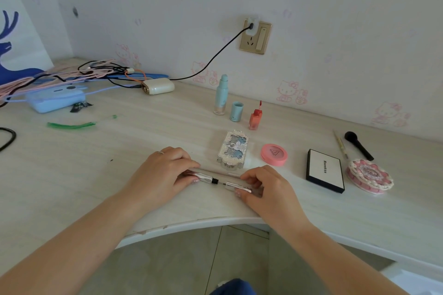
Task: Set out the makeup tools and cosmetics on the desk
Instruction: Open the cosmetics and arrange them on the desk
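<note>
Desk (119,175): both hands pinch silver wand (217,181).

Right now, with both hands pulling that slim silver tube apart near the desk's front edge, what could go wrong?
1. The left hand and right hand hold the silver cosmetic tube partly open; its exposed wand could smear the desk.
2. It sits near the front edge, so a dropped half may roll off.
3. A sudden release could knock the ornate silver compact right behind.

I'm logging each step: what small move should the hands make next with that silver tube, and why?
Probably push the two halves together: the left hand and right hand each grip one end of the silver tube, pulled apart with its black neck exposed, low over the desk.
</note>
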A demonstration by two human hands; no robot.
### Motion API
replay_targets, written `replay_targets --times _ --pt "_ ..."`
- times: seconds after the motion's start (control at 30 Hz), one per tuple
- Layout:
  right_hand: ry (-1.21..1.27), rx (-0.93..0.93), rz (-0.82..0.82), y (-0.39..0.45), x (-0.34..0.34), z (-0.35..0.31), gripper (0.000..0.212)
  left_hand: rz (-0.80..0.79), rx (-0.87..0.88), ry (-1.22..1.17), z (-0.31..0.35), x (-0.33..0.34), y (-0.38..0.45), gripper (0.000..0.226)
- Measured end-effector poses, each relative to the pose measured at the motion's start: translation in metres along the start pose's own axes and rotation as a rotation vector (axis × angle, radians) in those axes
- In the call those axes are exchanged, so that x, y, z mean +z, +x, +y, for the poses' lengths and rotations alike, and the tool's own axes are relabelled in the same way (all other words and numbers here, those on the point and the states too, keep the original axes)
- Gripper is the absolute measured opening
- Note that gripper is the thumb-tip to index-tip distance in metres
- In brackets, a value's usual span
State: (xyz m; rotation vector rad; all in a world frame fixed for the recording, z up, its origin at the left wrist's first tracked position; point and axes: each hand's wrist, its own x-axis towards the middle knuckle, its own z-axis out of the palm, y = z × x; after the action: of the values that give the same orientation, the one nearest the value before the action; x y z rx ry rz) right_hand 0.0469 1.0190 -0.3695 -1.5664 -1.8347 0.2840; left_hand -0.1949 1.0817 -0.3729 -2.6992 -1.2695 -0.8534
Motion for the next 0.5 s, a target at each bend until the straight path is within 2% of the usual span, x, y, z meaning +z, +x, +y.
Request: replay_targets --times 0.13,0.33,0.5 --pt "0.009 0.000 -0.003 -0.001 -0.001 -0.001 0.024 -0.025 -0.009 -0.018 0.002 -0.002 -0.001 0.043" --pt "0.059 0.019 -0.008 -0.003 -0.004 -0.003 0.022 -0.026 -0.019 -0.036 0.004 -0.003 -0.002 0.043" --pt "0.288 0.125 0.000 -0.005 -0.015 -0.008 0.025 -0.041 -0.019 -0.053 0.010 -0.006 0.002 0.039"
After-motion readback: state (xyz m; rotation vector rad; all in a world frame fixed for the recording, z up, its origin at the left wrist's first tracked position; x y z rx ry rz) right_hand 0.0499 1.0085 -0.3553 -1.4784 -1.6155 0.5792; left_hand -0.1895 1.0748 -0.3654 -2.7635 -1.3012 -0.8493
